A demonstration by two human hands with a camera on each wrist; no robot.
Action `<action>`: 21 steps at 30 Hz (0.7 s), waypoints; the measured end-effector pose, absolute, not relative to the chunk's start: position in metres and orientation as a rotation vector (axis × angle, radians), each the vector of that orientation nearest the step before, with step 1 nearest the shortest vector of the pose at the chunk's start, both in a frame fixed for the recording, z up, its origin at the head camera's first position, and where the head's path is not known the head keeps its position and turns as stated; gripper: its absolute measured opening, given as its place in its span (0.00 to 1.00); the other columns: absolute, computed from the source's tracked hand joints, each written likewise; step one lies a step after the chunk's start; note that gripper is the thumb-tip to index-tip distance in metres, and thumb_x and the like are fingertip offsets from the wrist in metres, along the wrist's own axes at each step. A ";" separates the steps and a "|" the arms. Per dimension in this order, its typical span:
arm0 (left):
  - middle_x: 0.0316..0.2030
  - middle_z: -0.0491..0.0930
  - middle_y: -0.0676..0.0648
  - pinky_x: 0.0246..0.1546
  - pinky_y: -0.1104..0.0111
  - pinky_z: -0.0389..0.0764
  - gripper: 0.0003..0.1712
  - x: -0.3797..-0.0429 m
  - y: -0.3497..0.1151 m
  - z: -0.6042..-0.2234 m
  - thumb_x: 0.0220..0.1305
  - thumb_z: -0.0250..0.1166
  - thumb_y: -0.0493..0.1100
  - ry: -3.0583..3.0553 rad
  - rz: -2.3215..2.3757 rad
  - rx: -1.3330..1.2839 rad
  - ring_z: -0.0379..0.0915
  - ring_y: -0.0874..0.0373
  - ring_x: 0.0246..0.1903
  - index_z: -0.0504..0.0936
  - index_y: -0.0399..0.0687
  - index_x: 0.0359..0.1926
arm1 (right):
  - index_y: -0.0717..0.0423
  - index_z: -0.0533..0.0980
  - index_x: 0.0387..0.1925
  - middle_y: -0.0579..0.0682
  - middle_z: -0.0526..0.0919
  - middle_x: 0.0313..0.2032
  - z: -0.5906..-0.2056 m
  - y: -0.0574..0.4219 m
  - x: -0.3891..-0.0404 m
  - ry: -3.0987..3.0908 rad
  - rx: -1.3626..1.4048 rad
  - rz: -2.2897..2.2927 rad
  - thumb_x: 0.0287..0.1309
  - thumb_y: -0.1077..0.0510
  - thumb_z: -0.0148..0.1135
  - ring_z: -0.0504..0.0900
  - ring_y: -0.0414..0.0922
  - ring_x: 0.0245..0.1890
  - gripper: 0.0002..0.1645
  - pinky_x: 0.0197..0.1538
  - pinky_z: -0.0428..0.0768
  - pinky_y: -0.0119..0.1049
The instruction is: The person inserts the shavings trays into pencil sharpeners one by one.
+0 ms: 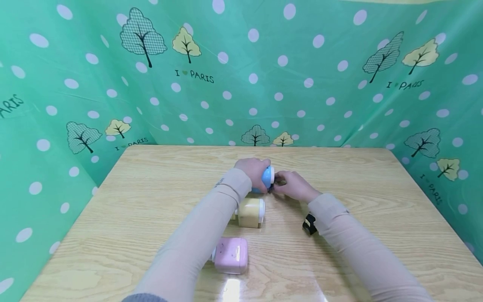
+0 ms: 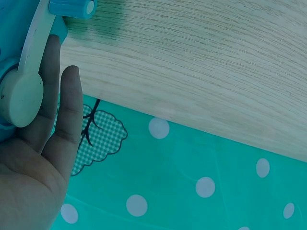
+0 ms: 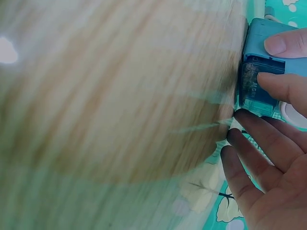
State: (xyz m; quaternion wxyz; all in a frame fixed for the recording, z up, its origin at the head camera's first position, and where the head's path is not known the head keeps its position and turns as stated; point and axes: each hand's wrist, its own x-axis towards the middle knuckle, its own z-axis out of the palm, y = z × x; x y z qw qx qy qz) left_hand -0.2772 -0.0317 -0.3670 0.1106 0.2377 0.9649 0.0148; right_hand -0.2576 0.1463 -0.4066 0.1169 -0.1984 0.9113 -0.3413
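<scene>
A blue hand-crank pencil sharpener is near the far middle of the table. My left hand grips its body. In the left wrist view, two fingers reach along behind the white crank handle with its blue knob. From the other side, my right hand pinches the dark see-through shavings drawer, thumb across its face and fingertips at its lower edge. The left thumb presses the blue casing just above the drawer in the right wrist view.
A yellow sharpener and a pink one lie nearer to me, partly behind the left sleeve. Beside the right sleeve is a small black object. A green dotted curtain stands behind the wooden table.
</scene>
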 end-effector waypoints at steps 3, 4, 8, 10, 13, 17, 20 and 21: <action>0.48 0.84 0.49 0.40 0.61 0.82 0.42 -0.277 -0.032 -0.367 0.41 0.77 0.61 2.835 0.048 0.695 0.79 0.55 0.43 0.74 0.56 0.59 | 0.73 0.76 0.60 0.66 0.83 0.56 -0.407 0.146 -0.258 2.669 -0.586 -1.000 0.59 0.58 0.64 0.79 0.61 0.60 0.30 0.64 0.73 0.54; 0.48 0.84 0.49 0.40 0.61 0.82 0.42 -0.277 -0.032 -0.367 0.41 0.77 0.61 2.835 0.048 0.695 0.79 0.55 0.43 0.74 0.56 0.59 | 0.73 0.76 0.60 0.66 0.83 0.56 -0.408 0.146 -0.259 2.670 -0.590 -0.999 0.59 0.58 0.64 0.79 0.61 0.59 0.30 0.64 0.73 0.55; 0.48 0.84 0.49 0.40 0.61 0.82 0.42 -0.278 -0.032 -0.368 0.41 0.77 0.61 2.835 0.049 0.691 0.79 0.56 0.43 0.74 0.56 0.58 | 0.73 0.76 0.59 0.66 0.83 0.56 -0.409 0.146 -0.259 2.677 -0.602 -0.990 0.59 0.58 0.64 0.79 0.61 0.59 0.30 0.65 0.73 0.55; 0.48 0.84 0.49 0.40 0.61 0.82 0.42 -0.278 -0.031 -0.369 0.41 0.77 0.61 2.835 0.050 0.691 0.79 0.55 0.43 0.74 0.57 0.58 | 0.73 0.76 0.59 0.67 0.83 0.56 -0.409 0.146 -0.259 2.680 -0.607 -0.985 0.59 0.58 0.64 0.78 0.61 0.60 0.30 0.65 0.72 0.55; 0.48 0.84 0.49 0.40 0.61 0.82 0.42 -0.279 -0.032 -0.370 0.41 0.77 0.61 2.836 0.049 0.691 0.79 0.56 0.43 0.74 0.57 0.58 | 0.73 0.76 0.60 0.67 0.82 0.56 -0.409 0.146 -0.259 2.682 -0.609 -0.983 0.60 0.59 0.63 0.78 0.62 0.60 0.30 0.65 0.72 0.55; 0.48 0.84 0.50 0.39 0.61 0.82 0.42 -0.281 -0.032 -0.372 0.41 0.77 0.62 2.842 0.043 0.697 0.79 0.56 0.42 0.74 0.57 0.58 | 0.74 0.75 0.59 0.68 0.82 0.57 -0.409 0.146 -0.259 2.683 -0.615 -0.985 0.60 0.60 0.63 0.78 0.62 0.60 0.29 0.65 0.73 0.55; 0.48 0.84 0.50 0.39 0.61 0.82 0.43 -0.282 -0.032 -0.373 0.40 0.77 0.63 2.845 0.037 0.701 0.79 0.56 0.42 0.74 0.57 0.58 | 0.74 0.76 0.59 0.68 0.82 0.56 -0.408 0.145 -0.259 2.686 -0.619 -0.986 0.59 0.61 0.63 0.78 0.62 0.59 0.28 0.64 0.73 0.55; 0.48 0.84 0.50 0.39 0.61 0.82 0.43 -0.283 -0.032 -0.374 0.40 0.77 0.63 2.847 0.035 0.701 0.79 0.56 0.42 0.74 0.57 0.58 | 0.74 0.76 0.58 0.68 0.82 0.56 -0.408 0.145 -0.259 2.686 -0.619 -0.987 0.59 0.61 0.63 0.78 0.62 0.59 0.28 0.64 0.73 0.55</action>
